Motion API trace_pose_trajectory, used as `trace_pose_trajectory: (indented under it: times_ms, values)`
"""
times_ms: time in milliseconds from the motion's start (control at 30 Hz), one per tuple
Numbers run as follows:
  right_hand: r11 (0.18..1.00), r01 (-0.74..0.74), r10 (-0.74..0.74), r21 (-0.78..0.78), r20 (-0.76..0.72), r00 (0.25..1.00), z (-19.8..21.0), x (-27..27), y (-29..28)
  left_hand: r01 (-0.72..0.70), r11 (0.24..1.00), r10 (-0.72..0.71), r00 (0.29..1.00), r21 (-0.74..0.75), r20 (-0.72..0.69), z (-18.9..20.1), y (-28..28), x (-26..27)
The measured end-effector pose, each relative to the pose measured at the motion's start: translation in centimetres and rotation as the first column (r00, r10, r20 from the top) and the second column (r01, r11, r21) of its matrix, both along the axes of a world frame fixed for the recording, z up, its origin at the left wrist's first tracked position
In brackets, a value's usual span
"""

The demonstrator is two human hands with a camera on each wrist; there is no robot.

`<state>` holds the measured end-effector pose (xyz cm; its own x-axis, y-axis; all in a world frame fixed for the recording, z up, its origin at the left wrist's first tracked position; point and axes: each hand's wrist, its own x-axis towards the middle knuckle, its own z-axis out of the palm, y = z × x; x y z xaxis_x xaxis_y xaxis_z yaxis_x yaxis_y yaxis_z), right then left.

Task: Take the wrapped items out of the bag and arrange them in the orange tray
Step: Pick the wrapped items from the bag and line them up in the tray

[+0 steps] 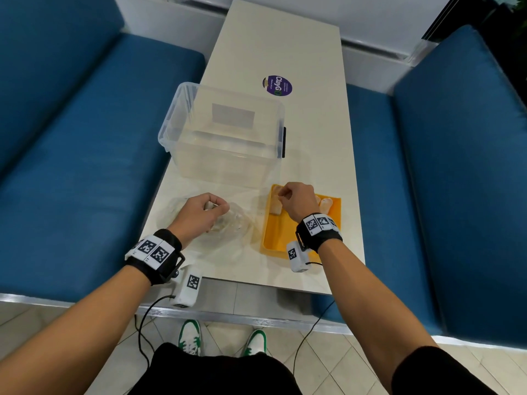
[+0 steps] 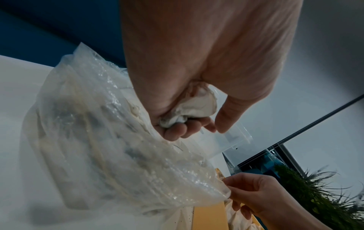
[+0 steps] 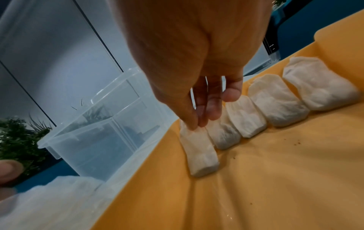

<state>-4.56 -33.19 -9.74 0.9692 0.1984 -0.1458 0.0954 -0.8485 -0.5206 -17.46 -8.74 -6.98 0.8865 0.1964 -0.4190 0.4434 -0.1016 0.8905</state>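
Note:
An orange tray (image 1: 278, 238) (image 3: 256, 186) lies on the table's near right. Several white wrapped items (image 3: 275, 101) stand in a row at its far end. My right hand (image 1: 286, 195) (image 3: 197, 126) pinches the top end of the leftmost wrapped item (image 3: 201, 155), which rests on the tray floor. Left of the tray lies a crumpled clear plastic bag (image 1: 236, 228) (image 2: 98, 140) with more pale contents inside. My left hand (image 1: 206, 209) (image 2: 187, 124) hovers just over the bag and grips another wrapped item (image 2: 199, 105) in its curled fingers.
A clear plastic bin (image 1: 225, 138) (image 3: 94, 140) stands behind the bag and tray. Farther back a purple round sticker (image 1: 278, 85) sits on the table. Blue benches (image 1: 71, 166) flank the narrow table. The table's near edge (image 1: 256, 283) runs just behind my wrists.

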Motion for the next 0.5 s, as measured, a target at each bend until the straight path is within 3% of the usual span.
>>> trace_pose_trajectory:
  times_ms: [333,500]
  values:
    - [0.997,0.057,-0.06,0.055,0.058,0.997,0.3,0.0,0.1,0.034,0.999,-0.035,0.999,-0.035,-0.018,0.4,-0.1,0.1]
    - [0.987,0.051,-0.074,0.155,0.143,0.987,1.4,-0.6,-0.1,0.054,0.982,-0.067,0.995,-0.182,-0.069,1.7,-0.7,0.2]
